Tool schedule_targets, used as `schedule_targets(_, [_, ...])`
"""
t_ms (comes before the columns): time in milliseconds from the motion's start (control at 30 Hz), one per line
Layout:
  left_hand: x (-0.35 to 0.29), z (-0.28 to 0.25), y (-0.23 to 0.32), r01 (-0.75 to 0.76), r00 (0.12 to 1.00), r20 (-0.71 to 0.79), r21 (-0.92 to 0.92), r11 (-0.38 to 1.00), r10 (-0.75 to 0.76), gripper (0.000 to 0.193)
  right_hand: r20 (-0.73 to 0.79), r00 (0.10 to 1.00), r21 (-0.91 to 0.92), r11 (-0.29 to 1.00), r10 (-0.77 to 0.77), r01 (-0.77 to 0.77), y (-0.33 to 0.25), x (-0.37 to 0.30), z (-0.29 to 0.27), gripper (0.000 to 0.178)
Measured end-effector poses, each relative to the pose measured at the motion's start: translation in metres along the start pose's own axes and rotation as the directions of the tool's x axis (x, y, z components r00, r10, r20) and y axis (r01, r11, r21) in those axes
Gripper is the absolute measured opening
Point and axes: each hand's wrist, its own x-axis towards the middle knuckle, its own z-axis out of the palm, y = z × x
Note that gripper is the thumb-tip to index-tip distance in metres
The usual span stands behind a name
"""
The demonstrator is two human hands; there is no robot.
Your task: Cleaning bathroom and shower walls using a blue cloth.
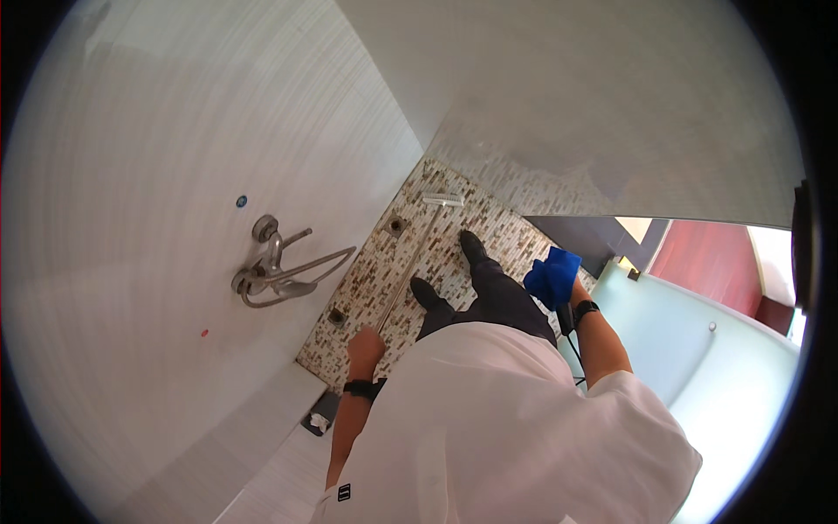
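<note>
My left hand (365, 349) is closed in a fist around the upper end of the pole of a floor brush. The thin pole slants away from me to the brush's white head (443, 200), which rests on the mosaic floor near the far corner. My right hand (579, 292) is held out to the right, closed on a bunched blue cloth (552, 278) that covers most of its fingers. Just below the cloth, a dark object with a thin cable (567, 321) hangs along my right wrist; its kind is not clear.
A metal shower mixer (275, 271) with a looping hose juts from the left wall. Two drains (395, 226) sit in the mosaic floor (367, 284). A frosted glass door (672, 323) stands at the right, near a dark threshold. A dark bin (320, 414) is behind my left wrist.
</note>
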Motion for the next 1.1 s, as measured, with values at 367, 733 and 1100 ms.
schedule_targets(367, [-0.078, 0.117, -0.063, 0.258, 0.936, 0.328, -0.384, 0.887, -0.13, 0.043, 0.047, 0.996, -0.005, 0.997, 0.075, -0.075, -0.026, -0.03, 0.022, 0.017])
schedule_targets(733, [-0.091, 0.099, -0.082, 0.19, 0.982, 0.018, -0.105, 0.976, -0.189, 0.045, -0.025, 0.993, 0.064, 0.992, 0.114, -0.112, -0.021, -0.054, 0.022, 0.018])
schedule_targets(1100, [-0.125, 0.127, -0.163, 0.249, 0.96, 0.139, -0.02, 0.968, -0.244, 0.05, -0.066, 0.988, 0.135, 0.983, 0.138, -0.128, -0.024, -0.052, 0.026, 0.019])
